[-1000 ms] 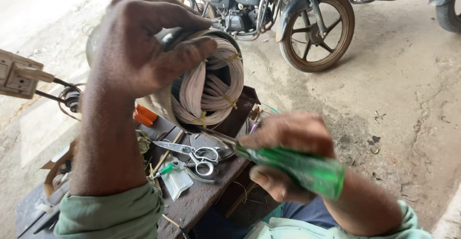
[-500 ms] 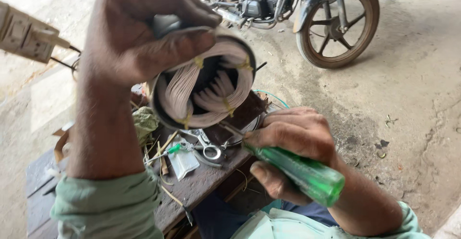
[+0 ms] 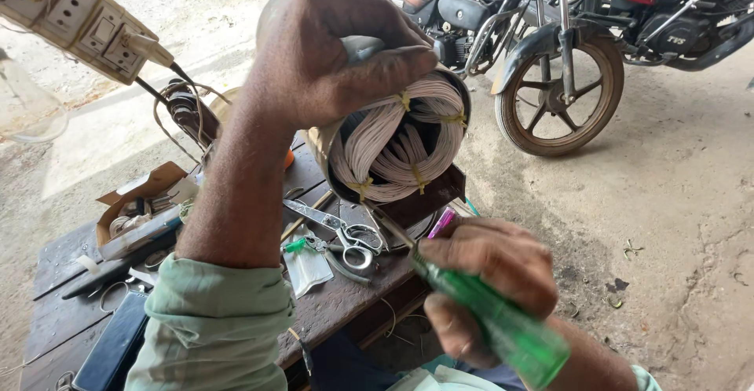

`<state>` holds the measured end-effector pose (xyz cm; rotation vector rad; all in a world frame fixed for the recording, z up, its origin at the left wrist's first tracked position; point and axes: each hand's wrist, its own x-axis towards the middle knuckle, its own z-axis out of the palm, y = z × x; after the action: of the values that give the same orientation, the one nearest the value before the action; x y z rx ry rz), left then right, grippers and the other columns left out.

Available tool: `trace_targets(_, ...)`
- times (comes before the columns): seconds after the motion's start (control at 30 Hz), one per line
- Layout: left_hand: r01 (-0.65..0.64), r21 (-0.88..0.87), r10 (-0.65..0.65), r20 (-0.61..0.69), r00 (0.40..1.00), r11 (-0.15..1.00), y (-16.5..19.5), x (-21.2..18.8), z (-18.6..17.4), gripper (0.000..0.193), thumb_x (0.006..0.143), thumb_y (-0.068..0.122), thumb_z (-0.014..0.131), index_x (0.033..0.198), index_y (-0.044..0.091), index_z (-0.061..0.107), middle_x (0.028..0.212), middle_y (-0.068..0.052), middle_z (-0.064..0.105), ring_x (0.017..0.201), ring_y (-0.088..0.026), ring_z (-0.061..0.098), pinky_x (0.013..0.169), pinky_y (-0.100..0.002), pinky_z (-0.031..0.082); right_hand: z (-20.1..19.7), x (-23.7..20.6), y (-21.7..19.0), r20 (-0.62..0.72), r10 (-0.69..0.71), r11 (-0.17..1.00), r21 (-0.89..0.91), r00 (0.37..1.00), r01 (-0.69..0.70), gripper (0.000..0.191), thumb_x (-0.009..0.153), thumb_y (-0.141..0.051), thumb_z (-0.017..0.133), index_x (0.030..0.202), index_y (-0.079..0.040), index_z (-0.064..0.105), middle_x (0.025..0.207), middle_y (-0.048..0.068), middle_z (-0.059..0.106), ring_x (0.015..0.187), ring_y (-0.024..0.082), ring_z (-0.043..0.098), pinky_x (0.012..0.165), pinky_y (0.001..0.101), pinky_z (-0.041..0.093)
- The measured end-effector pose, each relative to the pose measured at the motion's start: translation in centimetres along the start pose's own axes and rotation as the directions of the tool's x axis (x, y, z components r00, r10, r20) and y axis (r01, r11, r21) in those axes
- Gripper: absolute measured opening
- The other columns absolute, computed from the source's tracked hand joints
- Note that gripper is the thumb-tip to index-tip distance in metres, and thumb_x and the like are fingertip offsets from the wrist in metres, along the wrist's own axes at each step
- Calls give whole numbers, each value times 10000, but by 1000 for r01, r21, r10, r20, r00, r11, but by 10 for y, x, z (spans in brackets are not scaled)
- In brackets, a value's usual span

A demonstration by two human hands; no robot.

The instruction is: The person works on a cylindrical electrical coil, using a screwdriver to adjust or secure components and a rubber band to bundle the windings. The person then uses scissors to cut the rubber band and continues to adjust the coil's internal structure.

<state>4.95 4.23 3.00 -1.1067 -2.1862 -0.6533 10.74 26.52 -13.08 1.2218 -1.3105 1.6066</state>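
My left hand [image 3: 330, 49] grips the top of a round motor stator [image 3: 400, 136], tilted so its open face shows. Inside it lie pale copper windings tied with yellow thread. My right hand [image 3: 483, 281] is closed around the green transparent handle of a screwdriver [image 3: 503, 328]. Its thin shaft points up-left to the lower edge of the stator. Both hands are above a dark wooden bench [image 3: 330, 305].
Scissors [image 3: 345, 238], a small plastic bag, a cardboard box [image 3: 137, 202] of small parts and loose tools lie on the bench. A white socket board [image 3: 86, 18] with a black cable hangs at upper left. Two motorcycles [image 3: 550, 38] stand on the dirt ground behind.
The stator has turned so its windings face me more fully, and my left hand has shifted right. My right hand with the screwdriver has dropped slightly and stays near the stator's lower edge.
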Motion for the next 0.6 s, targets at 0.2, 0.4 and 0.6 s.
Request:
trace_targets(0.2,56,58,-57,23,998,997,0,-1,-2,262,973,419,839,1024,163,837,998,-7,816,881,-144,794,776,-312,596,-3,4,0,55,72,992,100,996,-77,302,967,-350,721,922,-51,736,581,-60,649,442,14,598,353,210,447)
trace_targets(0.4,5,85,-7,21,1000,996,-9,-4,1,236,921,305,882,988,84,831,936,-68,797,840,-176,756,738,-340,567,-20,-22,-10,167,-5,976,-212,986,40,353,1055,-430,604,1041,-83,667,750,39,715,623,125,724,623,312,653)
trace_targets(0.6,-16,-470,80,117,990,882,-14,2,-2,157,988,143,794,1027,1,740,1061,-127,751,932,-161,756,868,-282,626,-29,-7,4,286,12,991,-130,958,26,331,1021,-414,649,1021,-83,661,703,10,670,588,131,688,579,315,600)
